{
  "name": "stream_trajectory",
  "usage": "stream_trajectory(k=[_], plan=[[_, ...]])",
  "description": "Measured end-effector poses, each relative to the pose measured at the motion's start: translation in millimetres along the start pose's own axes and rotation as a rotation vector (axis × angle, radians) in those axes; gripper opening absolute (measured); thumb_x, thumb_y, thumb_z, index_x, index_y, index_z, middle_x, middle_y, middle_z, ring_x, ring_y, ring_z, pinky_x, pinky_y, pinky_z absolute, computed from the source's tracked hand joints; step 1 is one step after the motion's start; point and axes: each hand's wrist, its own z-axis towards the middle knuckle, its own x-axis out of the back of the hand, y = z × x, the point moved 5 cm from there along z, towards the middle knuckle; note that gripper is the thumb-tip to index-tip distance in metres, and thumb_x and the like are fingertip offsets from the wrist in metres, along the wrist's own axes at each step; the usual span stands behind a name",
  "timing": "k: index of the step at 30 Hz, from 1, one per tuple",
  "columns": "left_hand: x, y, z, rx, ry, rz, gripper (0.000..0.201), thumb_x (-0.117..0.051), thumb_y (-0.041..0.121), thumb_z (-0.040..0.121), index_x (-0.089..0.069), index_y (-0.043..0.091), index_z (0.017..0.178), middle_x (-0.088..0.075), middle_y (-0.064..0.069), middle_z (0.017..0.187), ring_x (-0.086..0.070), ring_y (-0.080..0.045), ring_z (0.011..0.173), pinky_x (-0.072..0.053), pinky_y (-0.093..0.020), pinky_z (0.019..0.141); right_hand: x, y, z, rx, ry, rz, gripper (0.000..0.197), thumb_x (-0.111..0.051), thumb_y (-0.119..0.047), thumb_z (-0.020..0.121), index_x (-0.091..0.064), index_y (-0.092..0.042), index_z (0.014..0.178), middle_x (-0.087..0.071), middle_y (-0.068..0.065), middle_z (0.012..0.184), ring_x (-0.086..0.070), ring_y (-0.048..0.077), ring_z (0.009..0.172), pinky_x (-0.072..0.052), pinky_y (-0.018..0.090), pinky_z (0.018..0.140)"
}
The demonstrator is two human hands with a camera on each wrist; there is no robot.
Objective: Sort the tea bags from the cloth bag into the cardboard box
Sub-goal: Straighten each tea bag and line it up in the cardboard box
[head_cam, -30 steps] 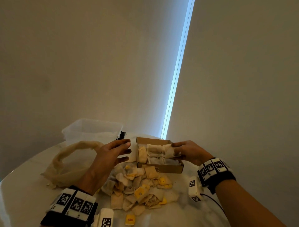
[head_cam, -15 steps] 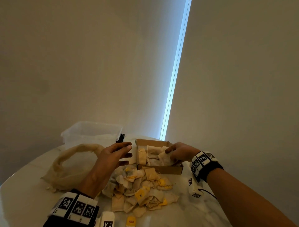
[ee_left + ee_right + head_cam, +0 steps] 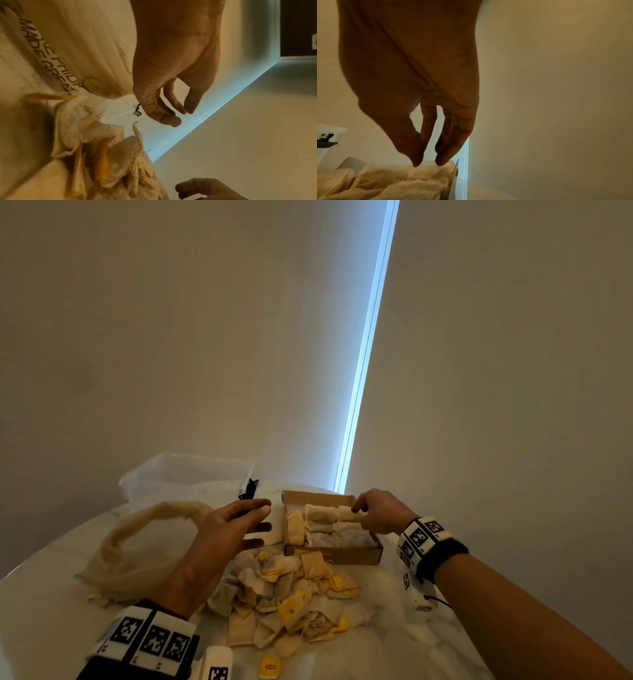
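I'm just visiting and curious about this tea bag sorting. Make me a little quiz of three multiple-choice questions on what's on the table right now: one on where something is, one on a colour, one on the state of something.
1. Where does the loose pile of tea bags lie?
A. In the clear plastic tub
B. On the table in front of the cardboard box
C. Inside the cloth bag

2. What colour are the paper tags among the pile?
A. Yellow
B. Green
C. Red

3. What is the left hand doing?
A. Gripping the cloth bag
B. Pinching a tea bag
C. Hovering open, holding nothing

Answers:
1 B: the pile sits on the table, nearer the person than the cardboard box.
2 A: the single tag lying apart is yellow, like the others.
3 C: the left hand has its fingers spread above the pile, off the cloth bag; the right hand touches bags in the box.
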Motion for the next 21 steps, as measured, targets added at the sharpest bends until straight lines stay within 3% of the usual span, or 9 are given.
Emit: stream_trajectory(k=[1,5,10,14,18,21], plan=[[0.0,-0.4,-0.1,-0.001,-0.001,0.001,0.025,-0.072,0.024,0.098,-0.076,0.019,0.122,-0.080,0.000,0.112,-0.078,-0.018,0.100,-0.060,-0.033,0.078,-1.2,-2.9,-0.6,0.021,0.015,0.003,0.038,-0.066,0.001,0.096,-0.073,-0.014,0.130,-0.064,0.008,0.138,-0.062,0.022,0.118,-0.055,0.030,0.101],[0.3,-1.1,-0.5,0.012,-0.004,0.002,0.025,-0.072,0.024,0.098,-0.076,0.019,0.122,-0.080,0.000,0.113,-0.078,-0.017,0.101,-0.060,-0.032,0.078,-20.3,-9.8,-2.7,0.020,-0.084,-0.041,0.030,-0.068,-0.004,0.095,-0.078,-0.012,0.121,-0.070,0.008,0.119,-0.065,0.021,0.098,-0.058,0.027,0.085],[3.0,0.6,-0.1,0.010,0.011,-0.014,0.024,-0.074,0.025,0.097,-0.077,0.019,0.120,-0.080,0.000,0.110,-0.078,-0.017,0.100,-0.061,-0.029,0.073,-25.3,-6.9,3.7,-0.015,-0.060,-0.063,0.022,-0.071,-0.011,0.093,-0.077,-0.006,0.114,-0.073,0.010,0.111,-0.070,0.025,0.097,-0.064,0.035,0.089],[4.8,1.3,0.3,0.012,0.025,-0.017,0.023,-0.074,0.025,0.097,-0.077,0.018,0.119,-0.080,-0.002,0.111,-0.078,-0.017,0.099,-0.060,-0.026,0.070,-30.7,-9.9,2.2,0.020,-0.105,-0.115,0.019,-0.068,-0.015,0.095,-0.076,-0.007,0.111,-0.074,0.009,0.108,-0.071,0.022,0.093,-0.062,0.028,0.079],[5.8,2.8,0.6,0.002,0.042,-0.015,0.022,-0.076,0.026,0.096,-0.078,0.019,0.117,-0.080,-0.001,0.110,-0.078,-0.017,0.098,-0.060,-0.025,0.070,-20.4,-29.0,-2.5,0.116,-0.026,-0.086,0.022,-0.065,-0.016,0.099,-0.077,-0.014,0.117,-0.075,0.006,0.116,-0.070,0.020,0.096,-0.062,0.032,0.089],[7.3,2.0,0.4,0.002,0.052,0.008,0.021,-0.076,0.028,0.096,-0.079,0.021,0.116,-0.080,0.000,0.110,-0.077,-0.015,0.099,-0.060,-0.026,0.072,-13.2,-66.3,-20.0,0.250,-0.046,-0.054,0.018,-0.071,-0.021,0.097,-0.078,-0.021,0.114,-0.076,-0.005,0.109,-0.069,0.013,0.097,-0.059,0.033,0.094]])
